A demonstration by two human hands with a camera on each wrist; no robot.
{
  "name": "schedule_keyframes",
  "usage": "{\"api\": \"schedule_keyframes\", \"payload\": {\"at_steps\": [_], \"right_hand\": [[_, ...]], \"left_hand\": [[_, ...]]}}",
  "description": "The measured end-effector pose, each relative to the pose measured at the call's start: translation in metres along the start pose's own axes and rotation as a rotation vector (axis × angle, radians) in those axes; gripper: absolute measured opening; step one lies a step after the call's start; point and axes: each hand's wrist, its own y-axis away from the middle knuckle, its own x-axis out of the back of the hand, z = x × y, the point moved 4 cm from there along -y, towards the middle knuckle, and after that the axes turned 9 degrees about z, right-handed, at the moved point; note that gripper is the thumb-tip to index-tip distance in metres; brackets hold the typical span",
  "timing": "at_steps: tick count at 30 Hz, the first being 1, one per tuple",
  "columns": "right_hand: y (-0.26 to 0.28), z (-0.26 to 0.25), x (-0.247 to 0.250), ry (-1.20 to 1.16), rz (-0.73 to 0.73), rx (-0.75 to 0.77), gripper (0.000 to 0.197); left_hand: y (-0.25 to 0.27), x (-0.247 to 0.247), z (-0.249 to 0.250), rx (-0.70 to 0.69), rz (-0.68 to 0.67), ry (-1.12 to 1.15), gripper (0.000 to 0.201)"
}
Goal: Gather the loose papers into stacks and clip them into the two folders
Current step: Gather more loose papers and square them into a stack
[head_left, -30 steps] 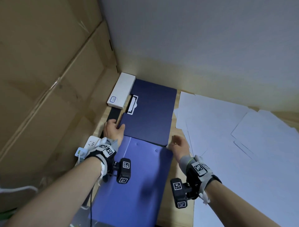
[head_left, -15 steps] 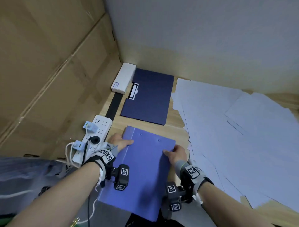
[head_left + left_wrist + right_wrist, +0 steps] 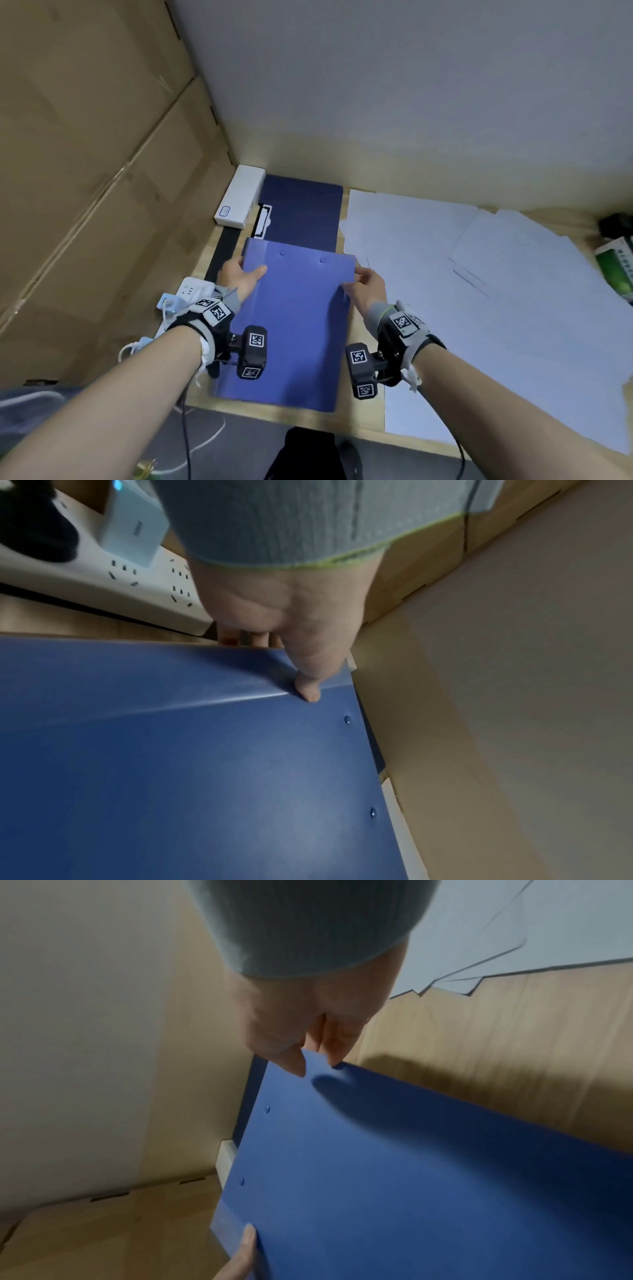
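Observation:
A light blue folder (image 3: 294,318) lies closed at the near edge of the wooden table, two rivets near its far end. My left hand (image 3: 239,279) grips its left spine edge, thumb on top (image 3: 308,691) and fingers underneath. My right hand (image 3: 364,291) pinches the cover's far right corner (image 3: 318,1064), which is raised a little off the table. A dark blue clipboard folder (image 3: 301,212) with a black-and-white clip (image 3: 263,221) lies beyond it, partly overlapped. Loose white papers (image 3: 479,274) spread over the table to the right.
A white box (image 3: 239,197) sits in the far left corner beside cardboard walls (image 3: 102,171). A white power strip (image 3: 186,294) with plugs lies left of my left hand. A green-and-white package (image 3: 616,270) stands at the far right. A pale wall runs behind.
The light blue folder has been pushed back from me so its far end overlaps the dark one. My right hand shifted to its far right corner and began lifting the cover.

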Motion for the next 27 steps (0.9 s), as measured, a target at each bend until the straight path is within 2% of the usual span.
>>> {"api": "schedule_keyframes", "payload": {"at_steps": [3, 6, 9, 12, 14, 17, 19, 22, 24, 27], "right_hand": [[-0.013, 0.002, 0.001, -0.041, -0.006, -0.076, 0.047], [-0.021, 0.011, 0.019, -0.078, 0.010, -0.110, 0.030], [-0.026, 0.020, 0.057, -0.059, 0.024, -0.093, 0.023], [-0.037, 0.033, 0.124, 0.010, 0.113, -0.085, 0.024], [-0.043, 0.042, 0.168, 0.051, 0.188, -0.078, 0.025], [-0.062, 0.060, 0.239, 0.207, 0.286, -0.061, 0.032], [-0.076, 0.068, 0.272, 0.457, 0.258, -0.012, 0.049], [-0.087, 0.068, 0.288, 0.787, 0.165, 0.136, 0.066], [-0.098, 0.071, 0.299, 0.877, 0.095, 0.207, 0.066], [-0.114, 0.073, 0.304, 1.044, -0.009, 0.276, 0.068]], "left_hand": [[-0.025, -0.014, -0.001, -0.024, 0.028, -0.127, 0.034], [-0.038, -0.041, 0.007, -0.069, 0.040, -0.236, 0.043], [-0.020, -0.077, 0.044, -0.156, -0.012, -0.184, 0.048], [0.013, -0.134, 0.086, -0.260, -0.179, -0.080, 0.038], [0.037, -0.173, 0.103, -0.236, -0.360, -0.046, 0.034], [0.083, -0.235, 0.115, -0.173, -0.572, -0.194, 0.030], [0.106, -0.264, 0.117, -0.199, -0.631, -0.358, 0.032], [0.126, -0.278, 0.116, -0.199, -0.630, -0.427, 0.061], [0.144, -0.283, 0.118, -0.164, -0.568, -0.450, 0.052], [0.163, -0.278, 0.119, -0.115, -0.448, -0.471, 0.022]]}}
